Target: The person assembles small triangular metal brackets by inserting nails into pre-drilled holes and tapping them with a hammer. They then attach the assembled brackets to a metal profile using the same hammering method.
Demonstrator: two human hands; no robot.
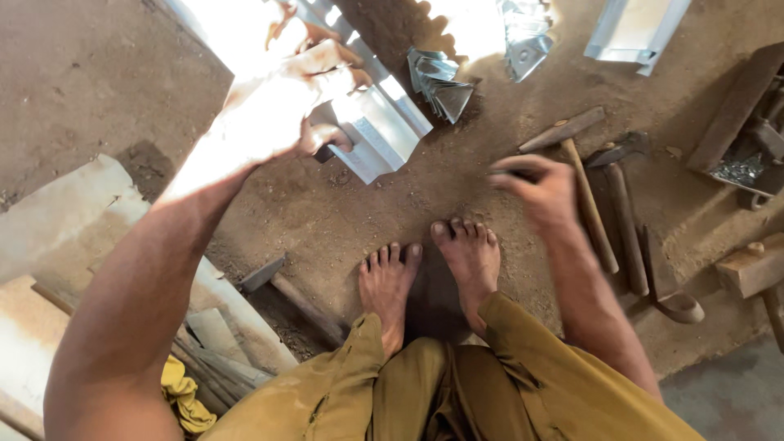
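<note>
Head view: left hand [282, 114] grips metal channel [380, 131] edge; right hand [539, 192] loosely curled beside hammer [584, 184].

A pale silver-grey is shown by the folded sheet-metal channel [371, 131] held in the left hand [278, 114], bleached white where sunlit. Brown wood is seen in the hammer handle [592, 204] beside the right hand [539, 192]. Beneath both, the earthen floor [392, 204] is coloured dusty brown.

Harsh sun glare blows out top left (hands slightly blurred); ground shaded.
</note>
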